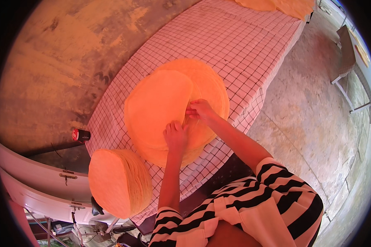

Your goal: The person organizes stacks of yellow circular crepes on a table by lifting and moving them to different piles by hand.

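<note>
- Orange discs (214, 84) lie in a broad, uneven pile mid-way along the checked cloth (239, 45).
- The left hand (176, 136) has its fingers curled at the near edge of the top disc (158, 105); whether it grips, one cannot tell.
- The right hand (200, 110) has its fingers narrowed at that disc's right edge; a pinch cannot be confirmed.
- A tall stack (110, 181) sits at the cloth's near-left corner.
- More sheets (294, 7) lie at the far end.

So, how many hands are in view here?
2. The left hand is at the lower right of the top round orange sheet; the right hand is farther up, at that sheet's right edge. No other hand shows.
</note>
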The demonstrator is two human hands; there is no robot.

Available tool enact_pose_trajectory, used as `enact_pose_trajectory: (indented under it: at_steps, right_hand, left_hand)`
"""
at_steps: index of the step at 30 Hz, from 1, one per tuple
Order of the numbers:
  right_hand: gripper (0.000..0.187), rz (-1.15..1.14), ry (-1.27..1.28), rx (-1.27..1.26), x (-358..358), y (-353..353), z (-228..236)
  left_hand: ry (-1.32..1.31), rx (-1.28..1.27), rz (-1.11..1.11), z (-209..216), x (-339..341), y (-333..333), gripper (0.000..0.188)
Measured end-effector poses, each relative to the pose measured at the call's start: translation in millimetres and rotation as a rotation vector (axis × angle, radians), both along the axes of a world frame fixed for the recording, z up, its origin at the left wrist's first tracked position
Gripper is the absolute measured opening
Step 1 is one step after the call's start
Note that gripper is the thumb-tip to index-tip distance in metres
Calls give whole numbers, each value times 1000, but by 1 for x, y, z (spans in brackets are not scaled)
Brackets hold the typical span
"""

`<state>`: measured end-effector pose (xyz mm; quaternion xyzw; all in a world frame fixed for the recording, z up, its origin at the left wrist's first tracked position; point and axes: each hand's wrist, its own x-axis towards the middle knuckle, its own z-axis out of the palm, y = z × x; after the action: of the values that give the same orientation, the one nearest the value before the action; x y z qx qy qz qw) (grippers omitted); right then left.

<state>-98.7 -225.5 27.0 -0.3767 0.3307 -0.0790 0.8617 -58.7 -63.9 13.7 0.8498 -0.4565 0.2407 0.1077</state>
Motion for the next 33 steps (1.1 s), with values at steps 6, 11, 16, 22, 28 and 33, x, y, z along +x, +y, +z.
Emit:
enact_pose_trajectory:
  at_steps: [6, 11, 16, 22, 28, 33]
  right_hand:
    - [24, 12, -81, 49, 2, 5, -6]
    - [22, -42, -139, 10, -11, -3, -23]
    - [21, -70, -143, 87, -21, -6, -12]
    - [20, -83, -74, 40, -20, 7, -5]
    - [23, -106, -30, 38, -19, 16, -8]
    - [23, -49, -27, -102, -14, 22, -15]
  left_hand:
    - [-61, 169, 10, -3, 11, -5, 24]
    - [-142, 61, -52, 93, 75, -2, 13]
    - [-260, -3, 39, 172, 90, -2, 14]
    - [-67, 304, 1, 60, 44, 25, 12]
    - [81, 55, 92, 13, 36, 38, 16]
    - [93, -78, 96, 2, 39, 36, 21]
